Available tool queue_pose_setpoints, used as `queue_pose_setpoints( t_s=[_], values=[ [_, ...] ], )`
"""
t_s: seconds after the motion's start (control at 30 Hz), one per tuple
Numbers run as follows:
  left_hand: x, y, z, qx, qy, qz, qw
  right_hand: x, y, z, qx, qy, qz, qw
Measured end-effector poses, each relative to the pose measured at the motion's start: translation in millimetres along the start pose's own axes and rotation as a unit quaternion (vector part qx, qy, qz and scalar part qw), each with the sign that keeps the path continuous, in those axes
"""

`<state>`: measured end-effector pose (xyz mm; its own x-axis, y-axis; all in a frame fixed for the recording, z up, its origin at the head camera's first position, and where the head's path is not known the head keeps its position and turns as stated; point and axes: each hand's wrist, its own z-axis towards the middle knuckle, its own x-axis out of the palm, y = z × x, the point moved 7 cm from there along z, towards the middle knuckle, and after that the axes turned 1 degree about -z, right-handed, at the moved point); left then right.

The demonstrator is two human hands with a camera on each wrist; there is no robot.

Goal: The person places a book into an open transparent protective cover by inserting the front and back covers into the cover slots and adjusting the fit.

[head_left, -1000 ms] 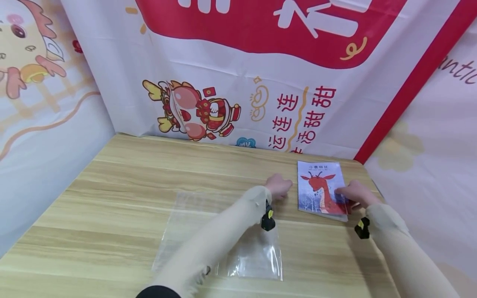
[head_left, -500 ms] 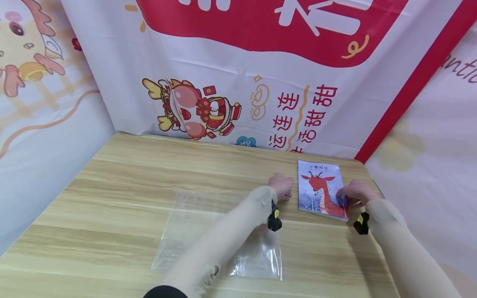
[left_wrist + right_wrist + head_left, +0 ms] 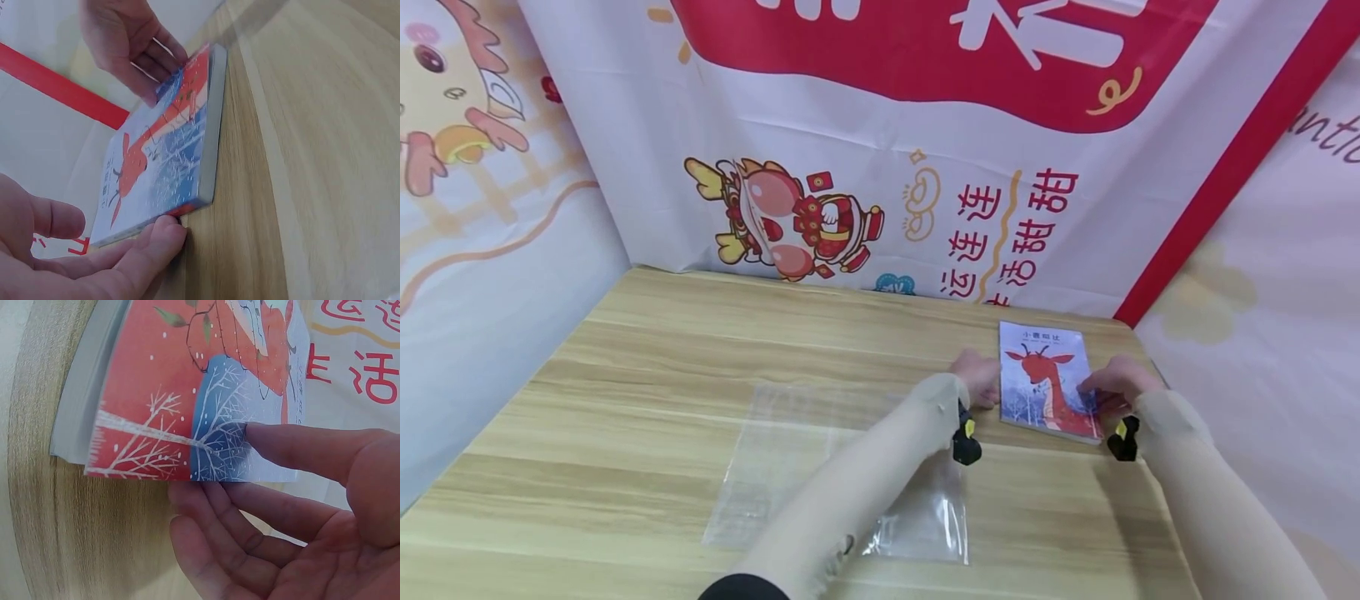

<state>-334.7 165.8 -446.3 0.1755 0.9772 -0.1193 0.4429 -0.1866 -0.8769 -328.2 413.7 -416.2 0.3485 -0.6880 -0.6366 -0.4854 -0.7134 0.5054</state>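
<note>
A thin picture book (image 3: 1045,385) with a red deer on its blue-white cover lies face up near the table's far right corner. My right hand (image 3: 1122,385) pinches its right edge. In the right wrist view the thumb (image 3: 300,447) lies on the cover and the other fingers reach under that edge. At the opposite edge is my left hand (image 3: 979,380). Its fingertips (image 3: 167,232) touch the book's side in the left wrist view, while the thumb (image 3: 59,219) stays apart from the cover. A clear plastic bag (image 3: 778,450) lies flat, partly hidden under my left forearm.
The wood-patterned table (image 3: 625,400) meets a printed cloth backdrop (image 3: 880,125) at its far edge. Another cloth (image 3: 1262,333) hangs along the right side, close to my right arm. A dark wrist camera (image 3: 967,442) is strapped to my left wrist.
My left hand has moved right, from beside the book to its left edge. My right hand has stayed at the right edge, and the book has hardly moved.
</note>
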Motion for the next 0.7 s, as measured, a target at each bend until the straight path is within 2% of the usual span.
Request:
queue_pose_setpoints(
  t_s=[0.07,0.27,0.5,0.7],
  values=[
    [4.2,0.3,1.1,-0.009,0.005,-0.009,0.9999,-1.1,-0.7,-0.1,0.004,-0.004,0.006,1.0],
    [7.8,4.6,6.3,-0.023,0.005,0.004,0.9997,0.1,-3.8,0.5,0.012,-0.008,0.041,0.999],
    [12.6,5.6,1.0,-0.039,0.021,-0.072,0.9965,2.2,-9.9,1.5,0.018,-0.007,0.091,0.996],
    [14.3,3.4,-1.2,-0.041,0.014,-0.065,0.9969,1.8,-12.7,4.3,0.026,-0.022,0.097,0.995]
  ],
)
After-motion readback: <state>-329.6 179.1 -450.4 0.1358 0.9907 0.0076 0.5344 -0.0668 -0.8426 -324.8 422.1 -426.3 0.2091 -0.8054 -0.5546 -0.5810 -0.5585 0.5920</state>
